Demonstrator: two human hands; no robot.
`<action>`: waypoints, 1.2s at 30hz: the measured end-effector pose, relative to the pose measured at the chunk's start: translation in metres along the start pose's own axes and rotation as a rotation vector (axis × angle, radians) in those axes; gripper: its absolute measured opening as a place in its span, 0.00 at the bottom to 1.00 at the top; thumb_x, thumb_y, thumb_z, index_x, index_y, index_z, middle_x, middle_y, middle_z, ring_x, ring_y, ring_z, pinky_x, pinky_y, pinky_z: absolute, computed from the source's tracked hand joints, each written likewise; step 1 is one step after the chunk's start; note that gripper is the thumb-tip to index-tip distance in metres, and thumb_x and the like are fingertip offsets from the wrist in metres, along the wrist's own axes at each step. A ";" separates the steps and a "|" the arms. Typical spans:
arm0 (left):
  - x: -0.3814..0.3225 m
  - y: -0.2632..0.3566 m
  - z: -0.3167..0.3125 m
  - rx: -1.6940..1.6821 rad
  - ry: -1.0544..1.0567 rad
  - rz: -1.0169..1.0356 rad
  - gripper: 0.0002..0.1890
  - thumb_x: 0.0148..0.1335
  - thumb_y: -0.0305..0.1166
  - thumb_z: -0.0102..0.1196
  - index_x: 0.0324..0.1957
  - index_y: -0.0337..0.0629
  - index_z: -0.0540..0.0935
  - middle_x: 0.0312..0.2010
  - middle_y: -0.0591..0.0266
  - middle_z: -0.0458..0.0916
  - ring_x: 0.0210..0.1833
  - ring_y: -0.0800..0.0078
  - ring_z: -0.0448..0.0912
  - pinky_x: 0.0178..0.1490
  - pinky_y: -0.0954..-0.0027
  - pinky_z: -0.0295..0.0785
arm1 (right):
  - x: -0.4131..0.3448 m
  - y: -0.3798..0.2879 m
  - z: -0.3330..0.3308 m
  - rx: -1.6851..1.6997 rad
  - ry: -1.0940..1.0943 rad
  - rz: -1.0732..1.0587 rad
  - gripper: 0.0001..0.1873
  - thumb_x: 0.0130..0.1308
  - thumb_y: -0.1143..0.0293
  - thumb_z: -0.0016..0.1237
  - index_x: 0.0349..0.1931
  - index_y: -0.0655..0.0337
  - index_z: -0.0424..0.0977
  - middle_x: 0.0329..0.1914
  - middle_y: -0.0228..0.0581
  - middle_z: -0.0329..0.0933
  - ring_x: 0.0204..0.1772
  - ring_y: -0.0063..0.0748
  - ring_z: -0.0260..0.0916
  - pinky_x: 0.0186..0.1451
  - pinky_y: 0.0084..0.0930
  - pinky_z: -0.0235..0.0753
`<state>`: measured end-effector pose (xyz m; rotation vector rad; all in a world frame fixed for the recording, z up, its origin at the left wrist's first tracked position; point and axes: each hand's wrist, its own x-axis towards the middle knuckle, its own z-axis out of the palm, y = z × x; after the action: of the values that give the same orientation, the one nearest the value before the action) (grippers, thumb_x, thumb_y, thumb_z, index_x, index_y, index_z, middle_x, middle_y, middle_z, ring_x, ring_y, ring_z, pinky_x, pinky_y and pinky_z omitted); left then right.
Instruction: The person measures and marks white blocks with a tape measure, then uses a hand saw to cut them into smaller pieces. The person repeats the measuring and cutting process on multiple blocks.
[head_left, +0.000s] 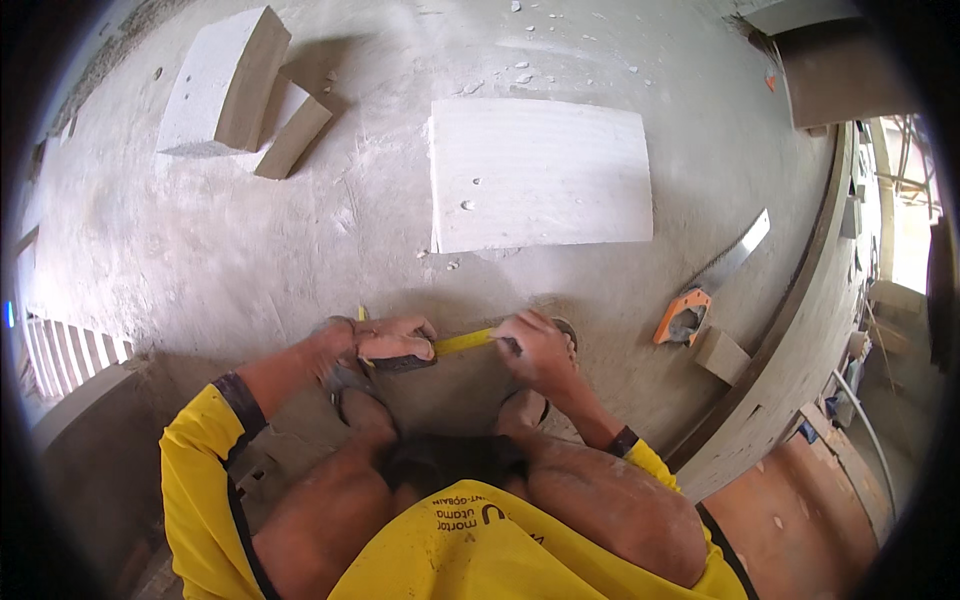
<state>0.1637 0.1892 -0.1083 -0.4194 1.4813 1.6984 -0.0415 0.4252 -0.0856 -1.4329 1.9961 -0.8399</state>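
My left hand (394, 337) is closed around the dark case of a tape measure (405, 362), over my left foot. A short yellow length of its blade (463, 342) runs out to the right. At its far end, the fingers of my right hand (534, 346) pinch the blade, above my right foot. Beyond my hands a flat, pale lightweight concrete block (540, 176) lies on the concrete floor, with small pits in its face.
A handsaw (724, 259) with an orange and black handle lies at the right, beside a small block offcut (722, 356). At the upper left, a thick block (225, 82) leans on another block piece (292, 131). Crumbs lie beyond the flat block. A low ledge (795, 322) borders the floor at right.
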 end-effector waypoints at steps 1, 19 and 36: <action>0.003 -0.002 0.005 -0.030 0.027 0.024 0.35 0.71 0.49 0.56 0.72 0.39 0.68 0.62 0.48 0.78 0.67 0.60 0.75 0.70 0.59 0.69 | 0.005 -0.005 0.006 0.020 -0.032 -0.041 0.07 0.64 0.71 0.61 0.41 0.57 0.82 0.40 0.44 0.81 0.46 0.52 0.79 0.51 0.44 0.79; -0.006 0.030 -0.008 -0.161 0.609 0.198 0.61 0.56 0.34 0.65 0.85 0.48 0.38 0.46 0.44 0.80 0.44 0.62 0.77 0.53 0.61 0.74 | 0.033 0.194 -0.097 0.499 0.680 0.456 0.35 0.85 0.44 0.36 0.74 0.68 0.65 0.74 0.51 0.67 0.74 0.43 0.66 0.77 0.38 0.66; -0.116 0.085 0.034 -0.601 0.343 0.369 0.59 0.52 0.50 0.66 0.81 0.30 0.55 0.77 0.45 0.65 0.75 0.58 0.69 0.76 0.60 0.67 | 0.015 0.044 -0.177 0.105 0.516 0.640 0.27 0.79 0.53 0.48 0.63 0.69 0.70 0.60 0.44 0.71 0.62 0.38 0.66 0.69 0.35 0.64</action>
<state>0.1785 0.1822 0.0388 -0.8278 1.3067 2.4732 -0.2020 0.4528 -0.0020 -0.4640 2.5215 -1.0500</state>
